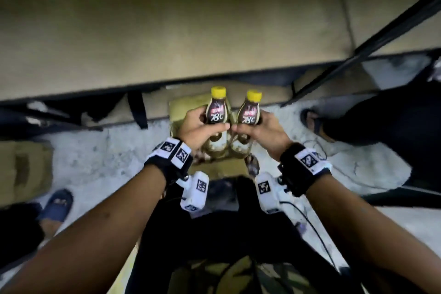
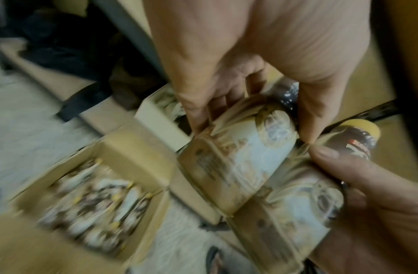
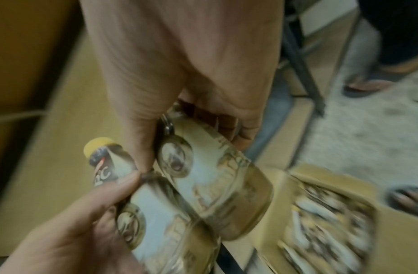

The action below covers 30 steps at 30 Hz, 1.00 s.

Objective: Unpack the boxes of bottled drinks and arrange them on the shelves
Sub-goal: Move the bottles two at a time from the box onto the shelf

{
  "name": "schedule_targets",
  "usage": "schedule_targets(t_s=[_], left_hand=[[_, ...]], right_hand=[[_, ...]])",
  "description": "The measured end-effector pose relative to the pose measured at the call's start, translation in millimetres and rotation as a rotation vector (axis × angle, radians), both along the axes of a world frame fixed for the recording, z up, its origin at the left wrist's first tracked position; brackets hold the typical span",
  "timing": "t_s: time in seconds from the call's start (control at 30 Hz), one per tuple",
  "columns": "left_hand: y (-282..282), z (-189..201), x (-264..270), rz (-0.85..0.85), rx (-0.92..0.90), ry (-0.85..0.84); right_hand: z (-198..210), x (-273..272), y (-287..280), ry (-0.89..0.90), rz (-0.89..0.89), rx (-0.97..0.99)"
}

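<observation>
Two bottled drinks with yellow caps and dark labels are held side by side over the floor. My left hand (image 1: 202,126) grips the left bottle (image 1: 217,112) round its middle, and my right hand (image 1: 257,129) grips the right bottle (image 1: 250,114) the same way. The thumbs nearly touch between them. In the left wrist view my left hand (image 2: 250,118) wraps the left bottle (image 2: 238,157). In the right wrist view my right hand (image 3: 193,148) wraps the right bottle (image 3: 214,185). Below them an open cardboard box (image 2: 132,146) holds several more bottles.
A tan shelf board (image 1: 167,31) spans the view just ahead, with a black metal upright (image 1: 381,38) at its right. Another person's sandalled foot (image 1: 312,119) stands right, a blue slipper (image 1: 57,205) left. A second carton (image 1: 23,169) sits at far left.
</observation>
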<state>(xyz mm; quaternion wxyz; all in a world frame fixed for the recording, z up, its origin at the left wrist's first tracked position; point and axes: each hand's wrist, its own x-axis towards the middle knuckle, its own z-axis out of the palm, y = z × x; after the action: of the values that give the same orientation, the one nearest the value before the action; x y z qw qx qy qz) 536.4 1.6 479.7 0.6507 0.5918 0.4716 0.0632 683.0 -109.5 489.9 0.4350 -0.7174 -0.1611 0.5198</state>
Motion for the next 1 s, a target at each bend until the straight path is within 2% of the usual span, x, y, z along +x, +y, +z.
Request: schedule_targets(t_s=[0.2,0.33,0.5,0.63,0.83,1.0], left_hand=[[62,133,59,-0.084,0.341,-0.217],[90,223,75,-0.091,0.578,-0.354],[114,295,73,-0.017,0.802,-0.449],[139,318,71,0.064,0.872,-0.41],[178,308,71,0.127,0.8,-0.282],[192,308,76,0.056,0.791,-0.279]], right_hand=[[134,47,48,-0.327,0.08,0.321],[219,66,74,-0.496,0.067,0.508],[290,72,105,-0.622,0.03,0.699],[307,68,144,-0.624,0.031,0.75],[305,69,194,-0.612,0.045,0.647],[304,81,207,-0.731,0.059,0.559]])
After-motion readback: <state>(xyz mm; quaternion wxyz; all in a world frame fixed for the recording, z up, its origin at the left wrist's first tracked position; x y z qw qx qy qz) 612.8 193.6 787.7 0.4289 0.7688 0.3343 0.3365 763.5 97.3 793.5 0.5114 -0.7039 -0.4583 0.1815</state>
